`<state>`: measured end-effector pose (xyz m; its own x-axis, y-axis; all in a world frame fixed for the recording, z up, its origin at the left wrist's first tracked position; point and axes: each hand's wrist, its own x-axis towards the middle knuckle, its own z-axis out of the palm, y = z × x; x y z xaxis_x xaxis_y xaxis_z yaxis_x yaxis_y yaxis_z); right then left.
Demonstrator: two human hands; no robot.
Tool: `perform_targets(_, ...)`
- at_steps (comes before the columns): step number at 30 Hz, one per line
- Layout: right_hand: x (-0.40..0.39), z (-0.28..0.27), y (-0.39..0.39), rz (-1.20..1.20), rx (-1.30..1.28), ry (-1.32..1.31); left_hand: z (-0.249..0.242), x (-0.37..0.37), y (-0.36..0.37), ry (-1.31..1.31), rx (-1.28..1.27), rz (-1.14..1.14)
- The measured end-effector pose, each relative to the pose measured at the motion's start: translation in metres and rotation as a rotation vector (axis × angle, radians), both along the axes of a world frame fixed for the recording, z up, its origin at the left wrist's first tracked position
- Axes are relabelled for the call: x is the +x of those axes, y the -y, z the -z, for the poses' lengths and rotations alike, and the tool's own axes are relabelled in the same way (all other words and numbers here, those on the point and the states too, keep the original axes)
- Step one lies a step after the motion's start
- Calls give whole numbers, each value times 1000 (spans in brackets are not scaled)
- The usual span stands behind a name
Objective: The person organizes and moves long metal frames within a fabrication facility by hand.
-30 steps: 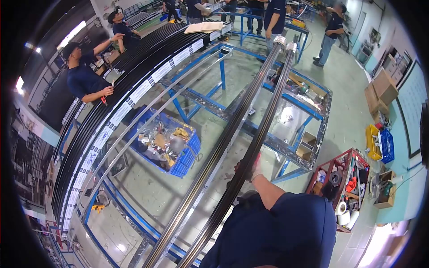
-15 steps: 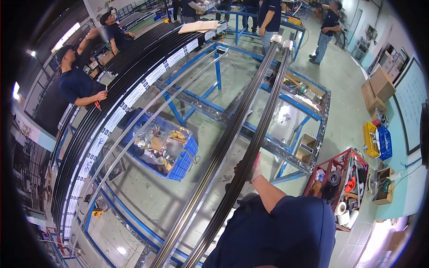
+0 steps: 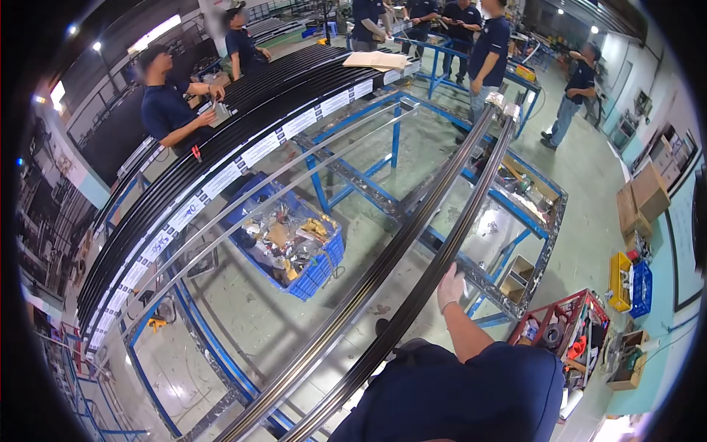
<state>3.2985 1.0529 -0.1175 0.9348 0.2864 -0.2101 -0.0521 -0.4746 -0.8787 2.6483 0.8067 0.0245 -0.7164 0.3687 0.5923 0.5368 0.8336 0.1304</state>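
My right hand (image 3: 450, 287), in a pale glove, is just to the right of the nearer dark metal rail (image 3: 417, 296). Its fingers look stretched out and apart, and no object shows in them. A second long rail (image 3: 383, 263) runs alongside on the left. Both rails lie lengthwise over a blue-framed stand (image 3: 436, 237), with pale wrapping (image 3: 510, 111) around their far ends. My left hand is out of view.
On the left are stacked black profiles (image 3: 272, 104) with labels, two thin bars and a blue crate (image 3: 321, 267) of scraps. A red cart (image 3: 532, 314) stands at right. A person (image 3: 163, 110) works behind the profiles; other people stand farther back.
My right hand has come off the nearer rail and is now beside it. The view has shifted, so the scene sits farther right and lower. The person behind the profiles has moved both hands together.
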Motion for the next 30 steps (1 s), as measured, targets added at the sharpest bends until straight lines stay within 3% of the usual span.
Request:
perform_targets(3,-13,-108,-10,-87,74,643,-22,4,-18,-117,-24,217)
perform_targets(5,-20,-165,-26,-342,13,892,-8,-11,-31,-116,-143,362)
perform_targets(7,-26,-193,-46,-617,180,941,24,-14,-42,153,-506,381)
perform_targets(9,-52,-241,-58,-817,133,1004,-7,1,-51,296,-470,406)
perform_targets(13,-73,-219,-59,-934,-38,1137,-6,-4,-46,306,-445,441)
perform_targets(17,-71,-165,-50,-891,-235,1012,-4,-3,-46,295,-412,461)
perform_targets(21,-87,-209,-33,-917,-158,1035,-3,-1,-49,301,-390,460)
perform_targets(25,-87,-166,-11,-1115,-356,976,-15,4,-51,348,-372,456)
perform_targets(29,-95,-195,-5,-915,-116,1038,-18,7,-52,324,-360,469)
perform_targets(30,-95,-192,-1,-1022,-252,1010,-15,5,-51,322,-347,468)
